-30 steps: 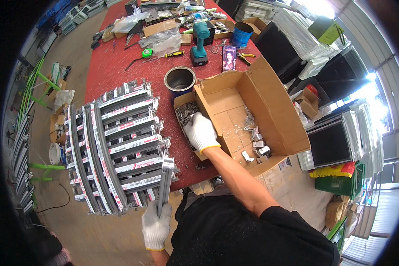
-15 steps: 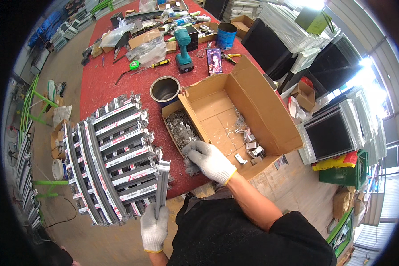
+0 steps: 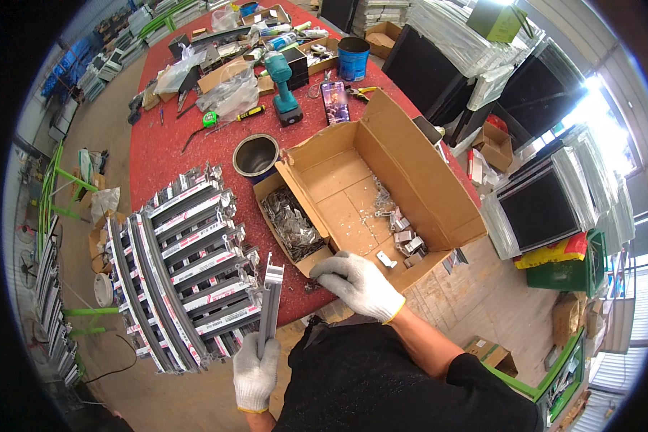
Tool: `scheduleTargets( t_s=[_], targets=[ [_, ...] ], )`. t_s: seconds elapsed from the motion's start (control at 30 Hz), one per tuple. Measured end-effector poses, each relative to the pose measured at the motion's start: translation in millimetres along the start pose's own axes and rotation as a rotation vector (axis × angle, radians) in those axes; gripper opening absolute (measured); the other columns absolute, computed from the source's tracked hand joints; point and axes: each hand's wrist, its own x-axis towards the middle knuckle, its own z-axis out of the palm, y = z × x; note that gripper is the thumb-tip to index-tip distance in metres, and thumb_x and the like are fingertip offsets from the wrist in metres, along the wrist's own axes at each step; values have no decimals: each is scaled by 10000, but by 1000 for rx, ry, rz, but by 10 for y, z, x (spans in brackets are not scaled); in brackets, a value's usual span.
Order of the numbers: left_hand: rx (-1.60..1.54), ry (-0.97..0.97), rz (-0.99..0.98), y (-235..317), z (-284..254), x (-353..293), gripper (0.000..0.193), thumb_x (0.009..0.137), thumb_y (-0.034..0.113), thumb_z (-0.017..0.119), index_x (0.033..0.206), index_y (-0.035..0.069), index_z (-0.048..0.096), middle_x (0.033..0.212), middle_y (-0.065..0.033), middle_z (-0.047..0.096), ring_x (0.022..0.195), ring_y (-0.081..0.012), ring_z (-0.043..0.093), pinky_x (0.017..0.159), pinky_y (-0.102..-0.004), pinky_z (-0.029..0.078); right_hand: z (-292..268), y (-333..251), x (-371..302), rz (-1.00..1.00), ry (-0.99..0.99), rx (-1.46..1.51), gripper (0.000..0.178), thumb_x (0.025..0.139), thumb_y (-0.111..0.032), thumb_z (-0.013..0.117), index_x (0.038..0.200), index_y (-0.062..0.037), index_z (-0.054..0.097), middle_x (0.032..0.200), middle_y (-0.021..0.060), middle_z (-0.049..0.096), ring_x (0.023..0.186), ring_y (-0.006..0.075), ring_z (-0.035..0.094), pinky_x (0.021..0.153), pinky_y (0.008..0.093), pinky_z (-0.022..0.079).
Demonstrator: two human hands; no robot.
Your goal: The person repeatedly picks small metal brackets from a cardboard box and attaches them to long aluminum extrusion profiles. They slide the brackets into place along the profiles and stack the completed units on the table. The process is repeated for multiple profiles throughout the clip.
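Note:
My left hand, in a white knit glove, is closed round the lower end of a short grey metal profile, which stands nearly upright. My right hand, gloved alike, is by the near corner of a small cardboard box of thin metal clips. Its fingers are curled together; whatever they hold is too small or hidden to make out. Left of my hands, a stack of grey profiles with white and red labels lies crosswise, several curved strips along its left side.
A larger open carton with a few metal brackets adjoins the clip box. Beyond stand a dark metal pot, a teal cordless drill, a phone and a blue can on the red table.
My right hand has drawn out of the clips, back toward me and slightly right, past the small box's near edge. My left hand still holds the profile, a little further right.

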Motion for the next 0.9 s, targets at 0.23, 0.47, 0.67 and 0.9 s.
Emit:
scheduleTargets(
  t_s=[0.23,0.47,0.67,0.9],
  targets=[
    [-7,-55,-9,100,-18,-25,395,1029,351,759,1161,-21,747,862,-227,732,774,-350,728,763,-468,570,-265,-219,-75,254,-98,208,262,1040,-121,739,1261,2,805,1115,143,840,992,183,800,910,342,626],
    [-16,-132,-76,179,-89,-49,401,1019,331,757,1201,-26,758,879,-228,741,793,-325,742,769,-445,575,-343,-341,-31,329,89,284,304,1040,-89,745,1310,49,775,1075,104,836,992,144,784,921,323,628],
    [-40,-138,-56,233,-52,-61,405,1011,310,766,1231,-30,771,901,-195,756,801,-271,733,790,-413,579,-350,-384,8,334,99,459,275,1095,-22,649,1338,61,749,1137,124,797,973,159,784,916,327,649],
    [-124,-250,-97,216,-130,-64,408,999,322,746,1171,-47,772,806,-146,707,743,-194,652,726,-401,545,-376,-414,48,267,74,332,221,1055,-44,689,1239,45,771,1059,121,834,987,169,791,934,330,619]
  ],
)
